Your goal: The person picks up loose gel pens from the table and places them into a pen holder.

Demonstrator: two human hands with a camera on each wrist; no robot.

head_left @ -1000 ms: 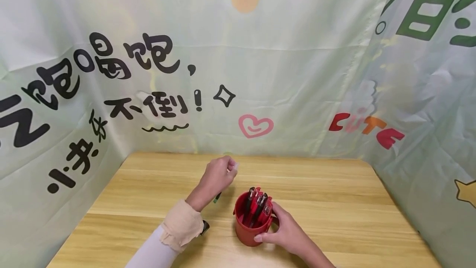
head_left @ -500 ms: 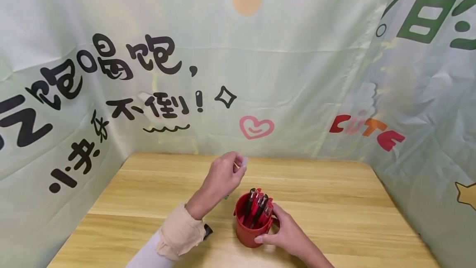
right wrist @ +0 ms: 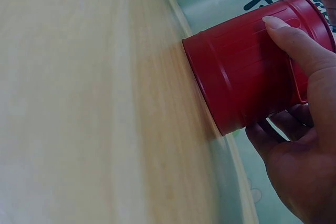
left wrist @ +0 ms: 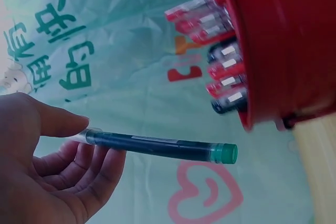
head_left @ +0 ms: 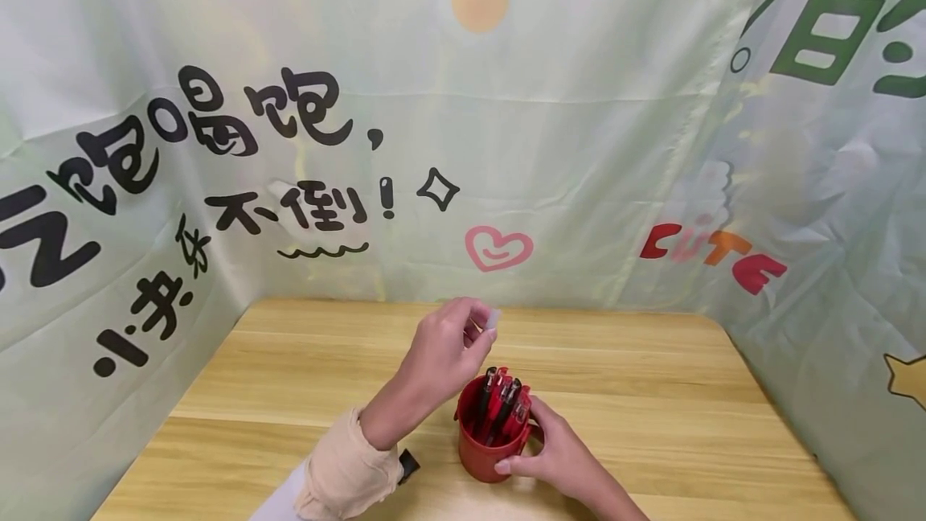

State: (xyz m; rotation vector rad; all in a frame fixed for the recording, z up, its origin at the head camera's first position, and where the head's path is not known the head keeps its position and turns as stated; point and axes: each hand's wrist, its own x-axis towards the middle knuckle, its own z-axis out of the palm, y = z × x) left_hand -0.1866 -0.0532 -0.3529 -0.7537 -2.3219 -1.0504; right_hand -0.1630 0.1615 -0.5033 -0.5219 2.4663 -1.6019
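My left hand (head_left: 443, 356) pinches a pen (left wrist: 157, 146) near its clear end, above and left of a red bucket (head_left: 485, 461). The pen has a dark green barrel and a bright green end, which points towards the bucket in the left wrist view. In the head view only the clear end shows past the fingertips. My right hand (head_left: 560, 450) grips the side of the bucket, thumb on the near side and fingers curled behind. Several red and black pens (left wrist: 223, 56) with clear caps stand in the bucket. Their lower parts are hidden inside.
The wooden table (head_left: 651, 400) extends around the bucket. A printed cloth (head_left: 579, 143) hangs behind it and along both sides. A small black object (head_left: 408, 465) shows beside the left wrist's beige band (head_left: 354, 469).
My left hand has moved right with the pen, from left of the bucket to near its far left rim. My right hand keeps holding the bucket in place.
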